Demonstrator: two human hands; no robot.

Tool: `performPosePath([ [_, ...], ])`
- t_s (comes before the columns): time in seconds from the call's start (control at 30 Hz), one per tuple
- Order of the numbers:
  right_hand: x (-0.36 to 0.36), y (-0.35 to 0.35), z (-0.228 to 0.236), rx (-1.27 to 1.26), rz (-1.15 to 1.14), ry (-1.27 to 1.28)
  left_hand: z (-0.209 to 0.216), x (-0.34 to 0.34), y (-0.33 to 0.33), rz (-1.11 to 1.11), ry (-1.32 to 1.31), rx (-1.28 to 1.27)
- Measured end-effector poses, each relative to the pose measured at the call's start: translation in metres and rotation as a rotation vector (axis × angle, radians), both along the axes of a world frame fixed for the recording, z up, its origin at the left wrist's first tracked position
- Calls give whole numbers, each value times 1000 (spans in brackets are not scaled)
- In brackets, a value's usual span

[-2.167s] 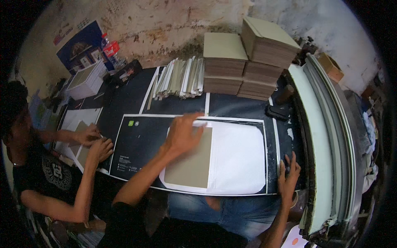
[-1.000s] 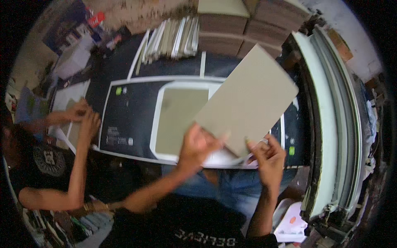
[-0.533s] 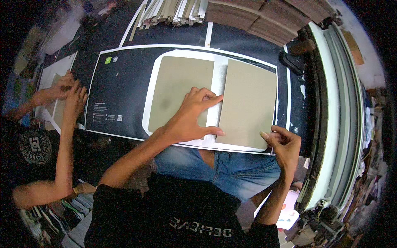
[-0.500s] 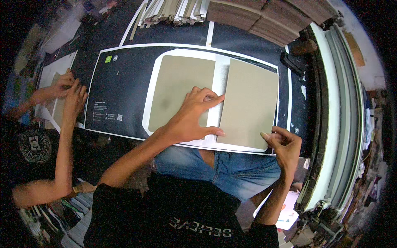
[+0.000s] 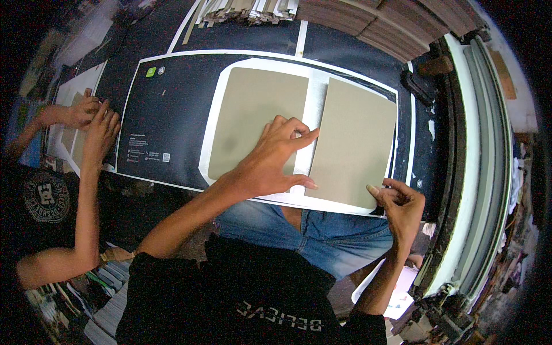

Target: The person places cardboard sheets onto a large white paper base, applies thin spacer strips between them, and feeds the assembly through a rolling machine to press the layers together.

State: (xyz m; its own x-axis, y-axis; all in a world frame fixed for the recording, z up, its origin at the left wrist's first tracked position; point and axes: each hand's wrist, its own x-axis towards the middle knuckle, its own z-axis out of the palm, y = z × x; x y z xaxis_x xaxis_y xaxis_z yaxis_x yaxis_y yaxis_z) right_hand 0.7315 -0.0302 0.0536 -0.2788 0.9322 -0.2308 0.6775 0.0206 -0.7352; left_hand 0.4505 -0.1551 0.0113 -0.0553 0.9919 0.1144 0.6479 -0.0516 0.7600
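Note:
Two tan-grey boards lie on a large sheet with white borders and a black printed field (image 5: 172,103). The left board (image 5: 264,95) has rounded left corners. A white strip (image 5: 315,98) parts it from the right board (image 5: 356,126). My left hand (image 5: 279,149) reaches across the left board, thumb and index finger stretched apart, their tips at the right board's left edge. Its other fingers are curled. At the lower right corner of that board, my right hand (image 5: 399,201) pinches the edge, thumb on top and fingers partly hidden.
A co-worker's hands (image 5: 95,118) handle a pale sheet at far left. Cut strips (image 5: 247,10) and stacked brown boards (image 5: 368,26) lie along the back. To the right stand a dark clamp-like object (image 5: 417,89), a brown block (image 5: 436,66) and a long roller-like machine (image 5: 480,161).
The view has shifted slightly, so the table appears a little farther right. Both my hands keep about the same places on the right board. The co-worker's hands have moved slightly.

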Motion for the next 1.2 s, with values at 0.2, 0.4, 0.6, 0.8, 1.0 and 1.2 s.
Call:
performPosePath([
  [0.2, 3, -1, -4, -12, -8, -6, -2, 1, 1, 5, 23, 9],
  [0.4, 3, 4, -4, 3, -10, -12, 15, -3, 9, -6, 51, -1],
  [0.6, 0, 6, -2, 70, 42, -23, 24, -20, 31, -161, 407, 24],
  [0.8, -6, 6, 3, -5, -9, -33, 14, -24, 37, -217, 436, -38],
  [1.0, -9, 8, 8, -42, -11, -36, 13, -22, 38, -210, 425, -46],
  [1.2, -9, 11, 8, -72, -24, -62, 16, -23, 37, -208, 435, -62],
])
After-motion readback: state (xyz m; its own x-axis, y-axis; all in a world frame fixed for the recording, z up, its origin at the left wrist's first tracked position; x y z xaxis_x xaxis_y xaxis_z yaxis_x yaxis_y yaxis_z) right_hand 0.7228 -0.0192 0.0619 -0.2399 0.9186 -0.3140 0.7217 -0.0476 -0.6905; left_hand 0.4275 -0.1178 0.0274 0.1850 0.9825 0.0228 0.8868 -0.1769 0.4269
